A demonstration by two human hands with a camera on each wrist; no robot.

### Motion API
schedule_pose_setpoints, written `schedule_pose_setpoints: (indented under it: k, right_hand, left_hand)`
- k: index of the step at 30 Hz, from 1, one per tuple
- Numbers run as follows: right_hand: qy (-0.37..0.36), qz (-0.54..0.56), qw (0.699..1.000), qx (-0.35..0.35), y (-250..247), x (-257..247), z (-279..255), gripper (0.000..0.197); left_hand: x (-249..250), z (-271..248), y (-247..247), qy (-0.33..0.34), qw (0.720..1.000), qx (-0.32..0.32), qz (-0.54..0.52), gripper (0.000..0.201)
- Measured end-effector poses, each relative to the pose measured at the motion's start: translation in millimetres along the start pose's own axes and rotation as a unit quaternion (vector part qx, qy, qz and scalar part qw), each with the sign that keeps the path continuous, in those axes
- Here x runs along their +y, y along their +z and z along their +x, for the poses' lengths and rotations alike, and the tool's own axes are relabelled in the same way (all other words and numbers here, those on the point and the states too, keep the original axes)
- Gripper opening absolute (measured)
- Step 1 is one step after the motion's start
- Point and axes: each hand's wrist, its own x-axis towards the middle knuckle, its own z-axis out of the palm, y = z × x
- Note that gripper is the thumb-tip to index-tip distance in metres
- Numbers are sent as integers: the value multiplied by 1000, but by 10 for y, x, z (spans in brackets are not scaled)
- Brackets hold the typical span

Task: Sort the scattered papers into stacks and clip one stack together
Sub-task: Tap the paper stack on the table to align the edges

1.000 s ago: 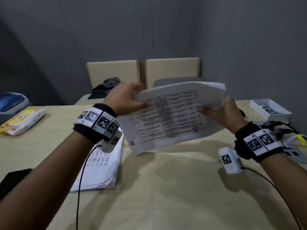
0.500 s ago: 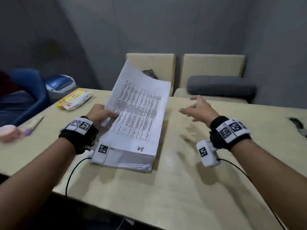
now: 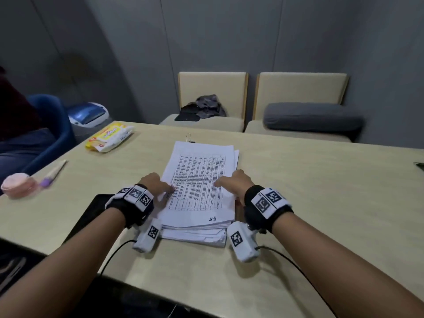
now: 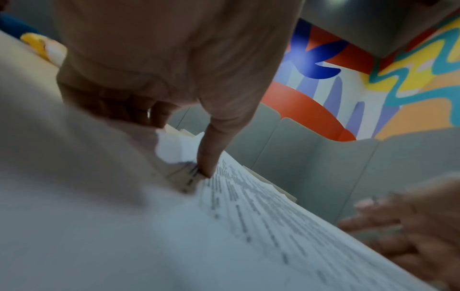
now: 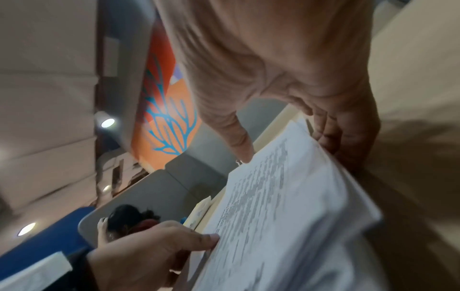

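A thick stack of printed papers (image 3: 199, 187) lies flat on the beige table (image 3: 309, 191), a table-printed sheet on top. My left hand (image 3: 158, 187) grips its left edge, thumb (image 4: 205, 169) pressed on the top sheet and fingers curled down the side. My right hand (image 3: 231, 182) grips the right edge the same way, thumb (image 5: 244, 151) on top and fingers (image 5: 333, 137) down the side. A black binder clip (image 3: 190, 138) lies just past the stack's far edge. The lower sheets of the stack (image 5: 286, 206) are slightly uneven at the near end.
A yellow wipes pack (image 3: 110, 137), a pink roll (image 3: 18, 184) and a purple-tipped pen (image 3: 54, 173) lie at the left. A black flat device (image 3: 91, 214) sits under my left wrist. Two chairs behind hold dark cloth (image 3: 202, 106) and a grey cushion (image 3: 312, 117). A person sits at far left.
The sheaf that both hands held in the air has been laid on the stack. My right hand, free half a second ago, now grips the stack's right edge.
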Motion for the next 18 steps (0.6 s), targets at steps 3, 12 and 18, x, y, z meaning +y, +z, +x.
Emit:
schedule_pose_setpoints:
  k: [3, 12, 18]
  right_hand:
    - [34, 43, 998, -7, -134, 85, -11, 55]
    - [37, -23, 997, 70, -478, 551, -26, 86]
    - [-105, 299, 948, 38, -1395, 811, -410, 114]
  left_hand:
    - [91, -17, 73, -4, 999, -26, -30, 39]
    - [575, -383, 449, 198, 960, 78, -184, 28]
    - [1187, -918, 431, 313, 857, 23, -409, 33]
